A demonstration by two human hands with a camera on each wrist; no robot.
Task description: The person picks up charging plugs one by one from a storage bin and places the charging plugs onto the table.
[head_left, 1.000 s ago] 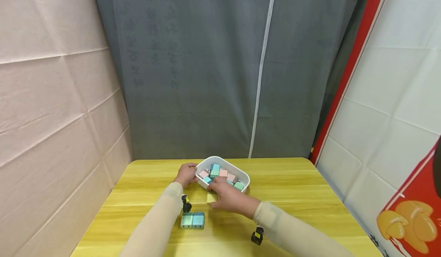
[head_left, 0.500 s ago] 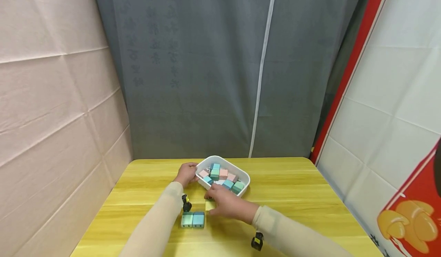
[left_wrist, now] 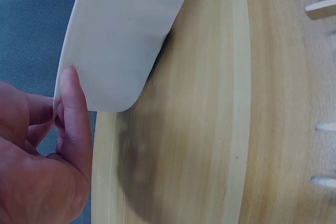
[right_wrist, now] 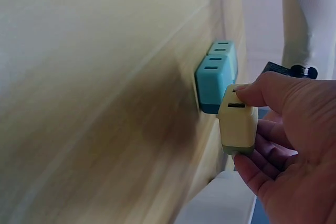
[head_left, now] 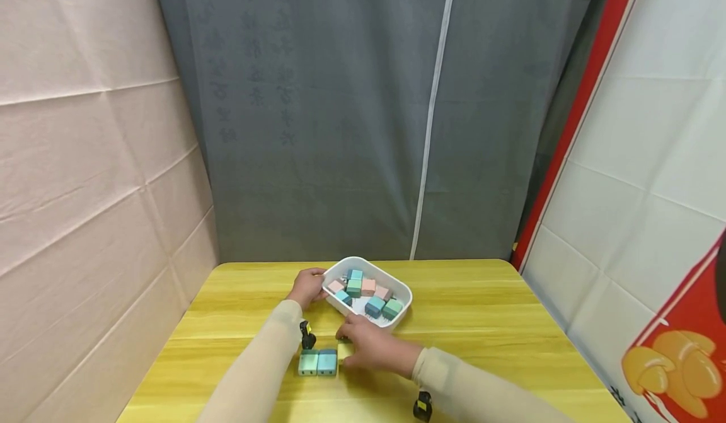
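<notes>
My right hand (head_left: 377, 345) pinches a yellow USB charger (right_wrist: 239, 127) between thumb and fingers. Two port slots show on the face under the thumb in the right wrist view. Close beside it a blue charger (head_left: 326, 364) and a pale green charger (head_left: 308, 364) lie side by side on the table. My left hand (head_left: 307, 286) holds the left end of a white plastic tub (head_left: 399, 287), its thumb on the outer wall (left_wrist: 121, 40) in the left wrist view. Inside the tub are several pink, blue and green chargers (head_left: 354, 287).
The yellow wood-grain table (head_left: 482, 335) ends at a grey curtain (head_left: 340, 127) behind. A pale cloth wall (head_left: 102, 190) stands at the left, a white panel (head_left: 641, 145) at the right. Metal prongs (left_wrist: 320, 4) show at the left wrist view's right edge.
My right hand has drawn the yellow charger from the tub's front edge toward me, to the right side of the blue one. The left hand stays on the tub.
</notes>
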